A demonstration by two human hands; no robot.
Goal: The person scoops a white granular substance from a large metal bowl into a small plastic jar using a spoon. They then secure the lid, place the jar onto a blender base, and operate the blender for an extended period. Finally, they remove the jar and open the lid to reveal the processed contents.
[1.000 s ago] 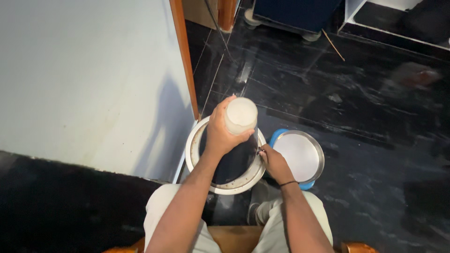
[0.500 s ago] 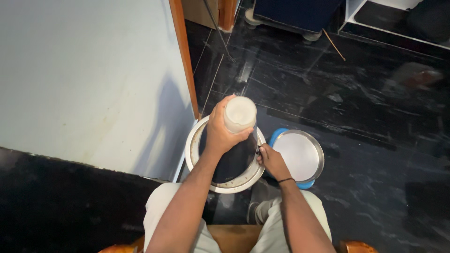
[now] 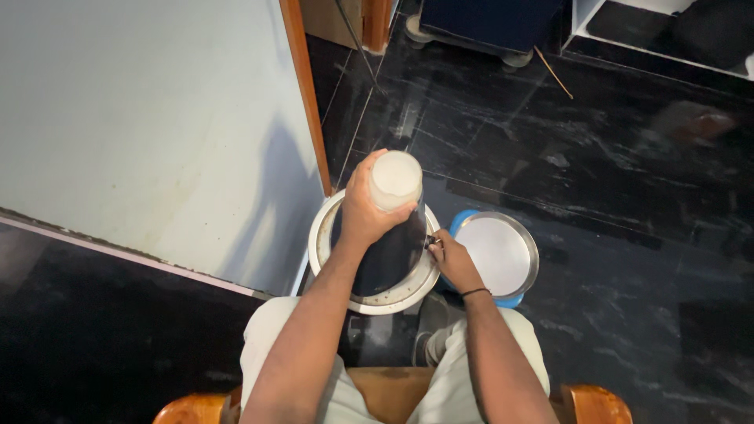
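Your left hand wraps closed around a white translucent jar held above the round steel pan; it looks smooth, likely slippery, so grip its sides firmly. Your right hand pinches the pan's rim beside a lidded blue container.

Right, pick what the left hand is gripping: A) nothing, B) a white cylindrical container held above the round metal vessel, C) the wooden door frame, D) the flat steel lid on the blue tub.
B: the left hand wraps around the white cylindrical container above the round metal vessel, while the right hand rests at the vessel's edge.
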